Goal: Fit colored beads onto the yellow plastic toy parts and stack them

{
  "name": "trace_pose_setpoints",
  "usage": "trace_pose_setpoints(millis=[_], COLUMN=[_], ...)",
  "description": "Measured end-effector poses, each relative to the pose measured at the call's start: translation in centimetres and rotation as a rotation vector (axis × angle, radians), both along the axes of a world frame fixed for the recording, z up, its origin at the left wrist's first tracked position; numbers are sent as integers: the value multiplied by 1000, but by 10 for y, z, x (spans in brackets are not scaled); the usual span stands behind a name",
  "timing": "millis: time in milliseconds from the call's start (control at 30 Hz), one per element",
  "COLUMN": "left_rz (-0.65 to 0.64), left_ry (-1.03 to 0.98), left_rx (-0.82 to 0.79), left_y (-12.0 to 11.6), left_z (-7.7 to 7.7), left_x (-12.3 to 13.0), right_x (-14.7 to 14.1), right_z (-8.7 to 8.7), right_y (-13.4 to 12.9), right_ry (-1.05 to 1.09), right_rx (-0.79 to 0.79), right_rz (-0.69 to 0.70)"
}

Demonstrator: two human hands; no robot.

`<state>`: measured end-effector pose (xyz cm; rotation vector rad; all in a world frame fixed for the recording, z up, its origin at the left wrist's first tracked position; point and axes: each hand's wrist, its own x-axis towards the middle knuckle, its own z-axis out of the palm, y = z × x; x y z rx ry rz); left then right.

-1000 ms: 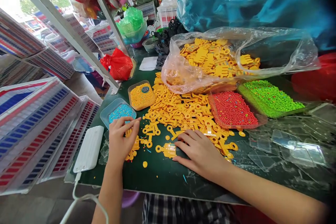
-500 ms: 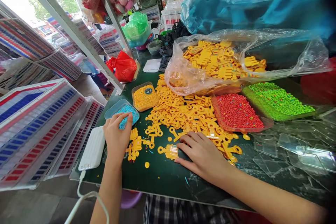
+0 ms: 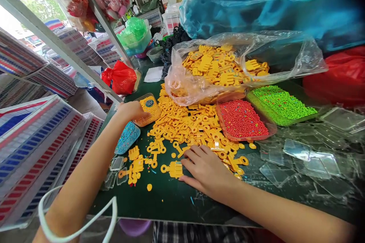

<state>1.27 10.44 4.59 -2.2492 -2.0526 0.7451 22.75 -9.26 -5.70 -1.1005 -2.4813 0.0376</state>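
My left hand (image 3: 132,112) reaches over the near left side of a tray of small yellow beads (image 3: 149,108). Its fingertips are largely hidden, so I cannot tell if they pinch anything. Close below it sits a tray of blue beads (image 3: 128,136), partly covered by my wrist. On the green table, my right hand (image 3: 203,169) holds the right end of a yellow hand-shaped plastic piece (image 3: 173,169) between thumb and fingers. The piece lies flat, its ring end pointing left, with coloured marks near the held end.
Many similar yellow pieces (image 3: 185,125) are heaped mid-table, with more in a clear bag (image 3: 185,83) behind. Trays of red beads (image 3: 242,117) and green beads (image 3: 285,104) stand right. Clear plastic cases (image 3: 310,159) lie at right. A white cable (image 3: 114,209) loops by my left arm.
My left hand has moved from the blue bead tray up to the yellow bead tray. My right hand stays on the same piece. The view has shifted, and the white device at left no longer shows.
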Motion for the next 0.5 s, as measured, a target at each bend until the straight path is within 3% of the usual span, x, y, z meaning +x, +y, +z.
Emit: trace_pose_setpoints(millis=[233,500], left_rz=[-51,-15], left_ry=[-22,-88], left_rx=[-92,-50], left_y=[18,11], left_z=[-12,-9], left_x=[1,-4], right_x=[-1,0], right_z=[1,1], right_y=[0,0], right_ry=[4,-6], right_rx=[-12,-36], right_rz=[-14,-10])
